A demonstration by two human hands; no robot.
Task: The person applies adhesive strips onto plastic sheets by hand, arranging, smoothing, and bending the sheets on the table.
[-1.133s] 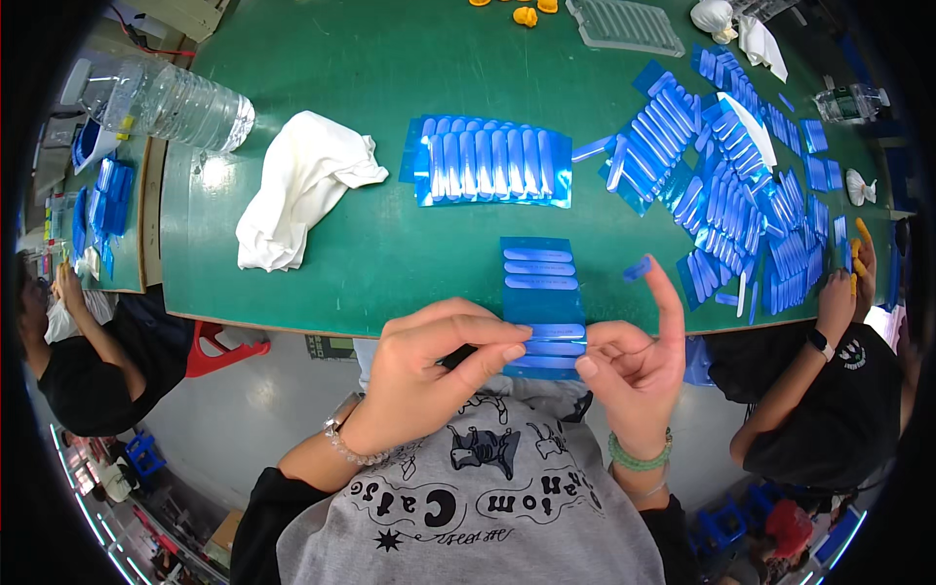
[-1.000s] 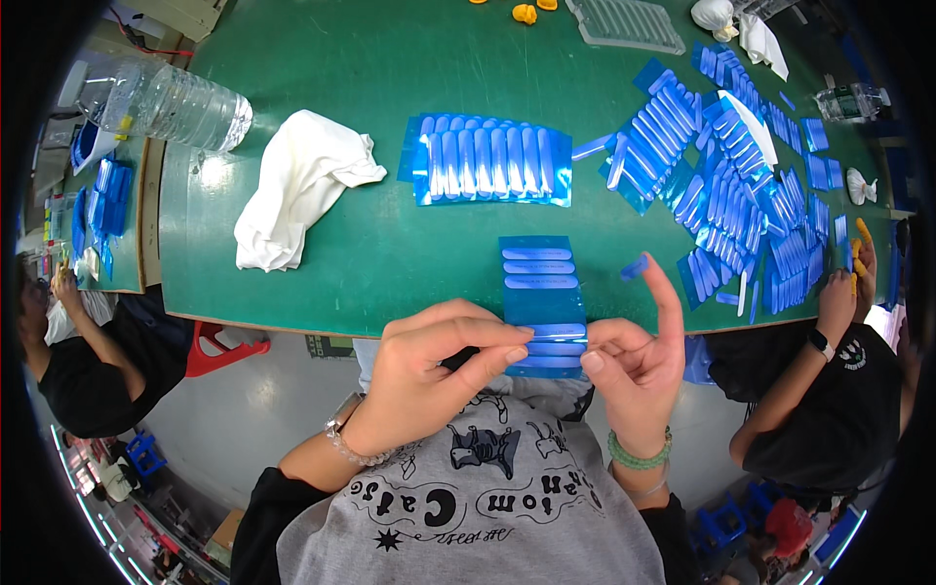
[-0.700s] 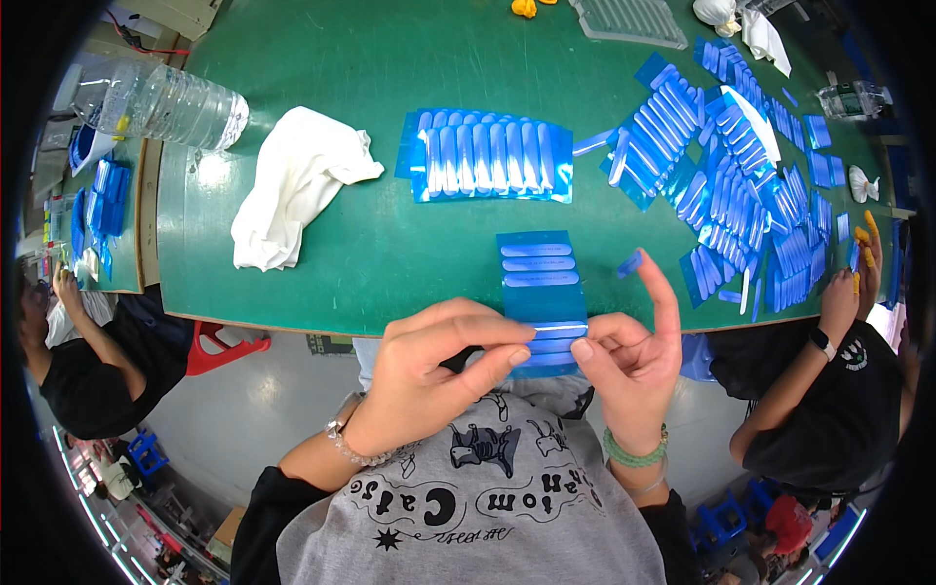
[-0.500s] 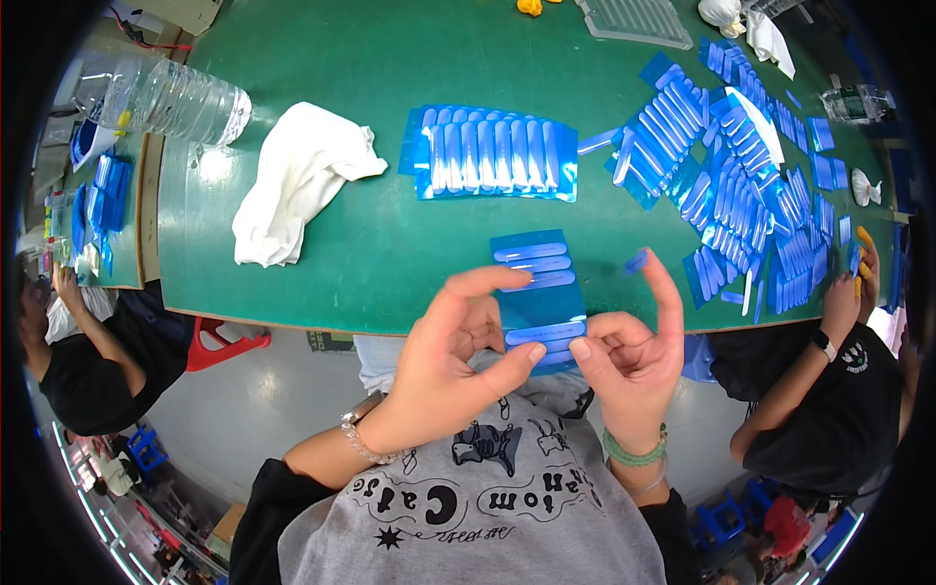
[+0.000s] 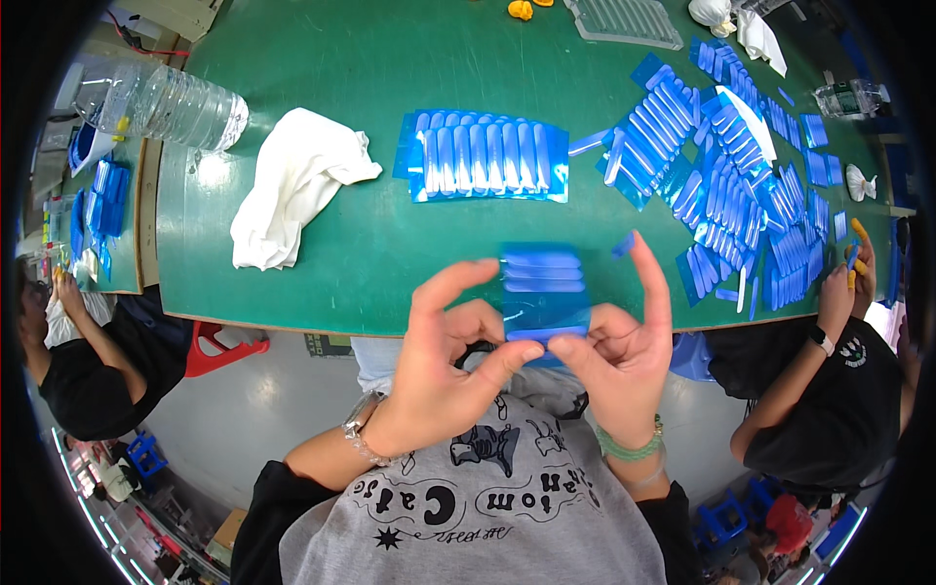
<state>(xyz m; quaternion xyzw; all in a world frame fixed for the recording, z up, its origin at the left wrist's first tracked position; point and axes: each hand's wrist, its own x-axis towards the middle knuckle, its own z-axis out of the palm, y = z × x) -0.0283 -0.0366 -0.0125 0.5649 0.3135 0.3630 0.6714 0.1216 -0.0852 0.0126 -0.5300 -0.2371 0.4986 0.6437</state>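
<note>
A blue film sheet [image 5: 546,304] with long rounded strips across it hangs upright over the table's near edge, slightly blurred. My left hand [image 5: 439,366] pinches its lower left edge, thumb in front and index finger raised beside the top corner. At the lower right, my right hand [image 5: 624,370] grips the same sheet between thumb and bent fingers. The right index finger points up, with a small blue piece [image 5: 623,247] at its tip. Between the upper strips and the bottom one lies a bare band of film. Beyond the hands rests a neat stack of similar sheets [image 5: 485,161].
Many blue strip sheets [image 5: 726,210] lie heaped on the right of the green table [image 5: 322,292]. A crumpled white cloth [image 5: 297,185] and a large clear bottle [image 5: 180,102] are on the left. A clear ribbed tray [image 5: 624,21] sits far back. Co-workers sit at both sides.
My left index finger has come off the sheet's strips and moved up and left. The sheet has tipped a little, and its lower strips show less. Both thumbs still hold it.
</note>
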